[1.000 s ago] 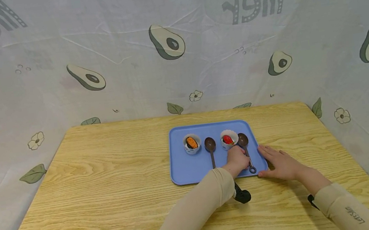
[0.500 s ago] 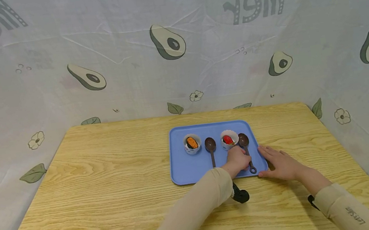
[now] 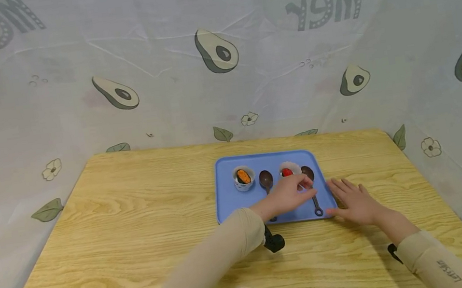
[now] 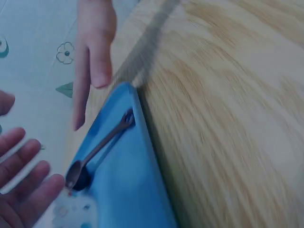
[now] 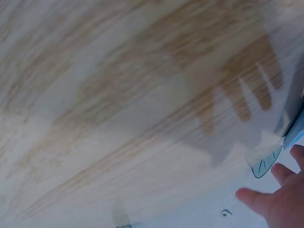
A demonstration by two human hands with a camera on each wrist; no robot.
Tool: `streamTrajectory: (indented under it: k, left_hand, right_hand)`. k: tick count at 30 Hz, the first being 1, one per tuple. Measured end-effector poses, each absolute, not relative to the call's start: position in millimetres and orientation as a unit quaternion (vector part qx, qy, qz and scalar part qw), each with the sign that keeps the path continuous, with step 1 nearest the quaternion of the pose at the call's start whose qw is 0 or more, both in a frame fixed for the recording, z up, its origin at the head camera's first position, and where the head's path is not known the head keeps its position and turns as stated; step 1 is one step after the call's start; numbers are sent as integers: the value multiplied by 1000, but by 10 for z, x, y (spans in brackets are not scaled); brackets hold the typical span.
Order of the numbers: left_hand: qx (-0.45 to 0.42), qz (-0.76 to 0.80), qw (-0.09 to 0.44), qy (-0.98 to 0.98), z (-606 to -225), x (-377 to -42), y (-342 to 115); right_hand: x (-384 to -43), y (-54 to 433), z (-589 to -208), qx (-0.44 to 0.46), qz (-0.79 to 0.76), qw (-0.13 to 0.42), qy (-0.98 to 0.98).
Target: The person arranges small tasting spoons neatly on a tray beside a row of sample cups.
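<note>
My left hand (image 3: 288, 195) hovers over the blue tray (image 3: 231, 212), its fingers loosely spread and nothing held. Under it, partly hidden, is a brown spoon (image 3: 266, 179); a second brown spoon (image 3: 316, 201) lies along the tray's right side, also seen as a spoon (image 4: 102, 147) in the left wrist view. A white paper cup (image 3: 292, 165) with a red piece (image 3: 287, 172) stands just beyond my left fingertips. Farther left, another patterned cup (image 3: 244, 187) holds an orange-topped sushi piece (image 3: 243, 176). My right hand (image 3: 357, 205) is beside the tray's right edge, fingers straight.
The wood-grain table (image 3: 137, 234) extends around the tray, widest on the left. A white cloth (image 3: 152, 76) printed with avocados hangs behind the table and along both sides.
My left hand has risen from beside the right-hand spoon and shifted left, its fingers opening. The right hand's fingers have spread at the tray edge. The spoons and cups stay in place.
</note>
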State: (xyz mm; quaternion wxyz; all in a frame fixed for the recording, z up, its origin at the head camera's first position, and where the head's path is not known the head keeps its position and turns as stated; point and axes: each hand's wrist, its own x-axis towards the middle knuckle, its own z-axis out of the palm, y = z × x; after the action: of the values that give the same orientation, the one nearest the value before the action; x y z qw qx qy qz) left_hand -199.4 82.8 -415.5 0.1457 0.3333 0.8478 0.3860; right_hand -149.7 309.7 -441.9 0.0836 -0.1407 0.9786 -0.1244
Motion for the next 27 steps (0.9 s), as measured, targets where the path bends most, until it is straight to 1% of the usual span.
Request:
streamTrajectory:
  k: [3, 6, 8, 11, 14, 24, 27]
  left_hand:
    - [398, 300, 97, 862, -4116, -1973, 718]
    - [444, 222, 49, 867, -4104, -1934, 605]
    - [457, 179, 15, 871, -4109, -1904, 519]
    - [452, 140, -32, 880, -4134, -1873, 376]
    - [429, 121, -51, 894, -4174, -1876, 229]
    - [345, 91, -66, 932, -4299, -1985, -272]
    - [324, 102, -61, 939, -4324, -2008, -414]
  right_hand:
    - [-1519, 3093, -4395, -130, -128, 83, 980]
    - [-1540, 3087, -4379, -123, -131, 80, 980]
    - [-1551, 3083, -4370, -120, -138, 77, 980]
    - [-1565, 3079, -4360, -117, -142, 73, 980]
    - [-1575, 3075, -4345, -117, -148, 69, 980]
    - [-1598, 3067, -4315, -119, -144, 64, 980]
    - [-1597, 3068, -4309, -119, -147, 63, 980]
